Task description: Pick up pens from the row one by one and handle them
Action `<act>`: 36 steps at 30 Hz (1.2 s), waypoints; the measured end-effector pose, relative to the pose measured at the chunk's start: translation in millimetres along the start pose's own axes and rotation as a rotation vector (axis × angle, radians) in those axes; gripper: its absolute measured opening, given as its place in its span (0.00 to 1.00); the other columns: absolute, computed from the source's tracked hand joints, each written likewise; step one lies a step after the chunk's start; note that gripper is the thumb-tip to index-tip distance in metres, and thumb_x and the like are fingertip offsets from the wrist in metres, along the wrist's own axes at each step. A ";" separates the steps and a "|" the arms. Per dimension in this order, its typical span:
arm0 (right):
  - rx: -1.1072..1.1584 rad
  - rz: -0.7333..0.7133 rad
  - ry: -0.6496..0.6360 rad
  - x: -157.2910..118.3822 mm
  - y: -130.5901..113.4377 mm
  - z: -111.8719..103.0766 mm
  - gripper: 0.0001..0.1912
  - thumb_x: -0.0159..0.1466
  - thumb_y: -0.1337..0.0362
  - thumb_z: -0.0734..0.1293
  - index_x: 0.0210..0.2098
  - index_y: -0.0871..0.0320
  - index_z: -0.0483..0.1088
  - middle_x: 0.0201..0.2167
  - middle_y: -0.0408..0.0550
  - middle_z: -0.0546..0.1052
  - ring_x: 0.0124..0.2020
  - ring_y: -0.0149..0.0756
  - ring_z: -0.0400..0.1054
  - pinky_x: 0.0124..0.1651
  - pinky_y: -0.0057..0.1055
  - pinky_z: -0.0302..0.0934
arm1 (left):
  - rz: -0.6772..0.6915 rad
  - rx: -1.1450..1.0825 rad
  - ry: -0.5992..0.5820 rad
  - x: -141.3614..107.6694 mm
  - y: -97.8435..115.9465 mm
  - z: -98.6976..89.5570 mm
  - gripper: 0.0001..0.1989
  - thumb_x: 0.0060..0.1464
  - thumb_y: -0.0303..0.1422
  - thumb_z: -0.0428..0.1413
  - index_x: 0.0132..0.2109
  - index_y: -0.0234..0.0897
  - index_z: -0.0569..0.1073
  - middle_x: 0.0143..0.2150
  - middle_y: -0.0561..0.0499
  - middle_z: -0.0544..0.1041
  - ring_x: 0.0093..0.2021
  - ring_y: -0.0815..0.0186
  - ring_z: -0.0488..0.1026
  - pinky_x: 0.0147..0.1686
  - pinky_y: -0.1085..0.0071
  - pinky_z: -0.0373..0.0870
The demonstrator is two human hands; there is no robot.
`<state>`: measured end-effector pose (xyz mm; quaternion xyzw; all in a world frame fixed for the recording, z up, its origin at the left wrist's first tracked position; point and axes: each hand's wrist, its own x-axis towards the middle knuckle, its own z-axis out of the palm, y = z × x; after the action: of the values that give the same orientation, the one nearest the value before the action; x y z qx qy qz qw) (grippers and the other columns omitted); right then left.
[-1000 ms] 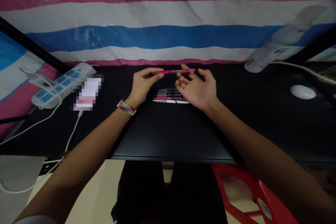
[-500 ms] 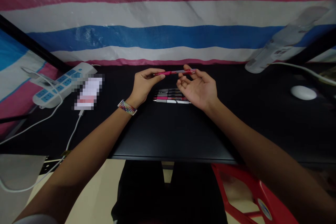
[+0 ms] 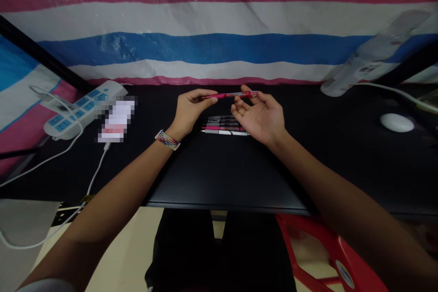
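Note:
A pink pen (image 3: pixel 228 95) is held level above the black table between my two hands. My left hand (image 3: pixel 191 110) pinches its left end between thumb and fingers. At the pen's right end, the thumb and a finger of my right hand (image 3: pixel 262 116) grip it, palm turned up and the other fingers loosely curled. Just below, several pens lie side by side on the table, among them a white pen (image 3: pixel 224 132) nearest me and another pink pen (image 3: pixel 219 127). My right hand hides part of their right ends.
On the left are a white power strip (image 3: pixel 85 108) and a blurred phone (image 3: pixel 117 121) with a cable. A clear bottle (image 3: pixel 362 66) and a white mouse (image 3: pixel 397 122) are on the right. A red stool (image 3: pixel 356 260) stands below the table's edge (image 3: pixel 222 206).
Both hands and the pink pen have shifted very slightly to the right in the picture. The grip on the pen looks the same.

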<state>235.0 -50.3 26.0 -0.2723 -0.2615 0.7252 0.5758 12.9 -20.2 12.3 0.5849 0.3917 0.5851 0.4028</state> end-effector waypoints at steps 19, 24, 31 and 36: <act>-0.039 0.000 -0.014 -1.0 -1.5 1.1 0.14 0.69 0.51 0.72 0.50 0.49 0.78 0.43 0.51 0.83 0.55 0.48 0.79 0.65 0.51 0.77 | -0.004 -0.005 0.002 0.0 1.5 -0.3 0.13 0.49 0.38 0.78 0.43 0.43 0.90 0.44 0.48 0.90 0.45 0.60 0.85 0.53 0.60 0.81; -0.157 -0.033 -0.032 -2.9 -3.3 2.3 0.18 0.69 0.46 0.72 0.50 0.49 0.79 0.45 0.52 0.84 0.56 0.50 0.79 0.64 0.52 0.78 | -0.012 0.010 0.010 0.0 2.7 -0.7 0.13 0.50 0.38 0.78 0.42 0.42 0.90 0.45 0.47 0.90 0.47 0.58 0.85 0.54 0.59 0.81; -0.297 -0.087 -0.004 -0.8 -7.5 1.4 0.23 0.68 0.39 0.74 0.48 0.50 0.82 0.40 0.50 0.84 0.45 0.46 0.80 0.53 0.47 0.81 | -0.004 0.022 -0.001 0.6 3.1 -1.2 0.13 0.50 0.39 0.78 0.42 0.42 0.88 0.44 0.48 0.89 0.45 0.60 0.83 0.52 0.59 0.80; -0.566 -0.333 0.066 7.8 -9.0 -13.8 0.09 0.66 0.54 0.79 0.40 0.51 0.84 0.33 0.45 0.82 0.34 0.37 0.76 0.44 0.39 0.78 | 0.007 0.067 -0.043 1.1 3.1 -3.0 0.13 0.53 0.36 0.76 0.45 0.40 0.88 0.44 0.48 0.87 0.44 0.60 0.82 0.51 0.61 0.78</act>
<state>249.3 -40.0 21.7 -0.3982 -0.4751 0.5103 0.5961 9.9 -20.3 15.5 0.6119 0.4003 0.5604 0.3890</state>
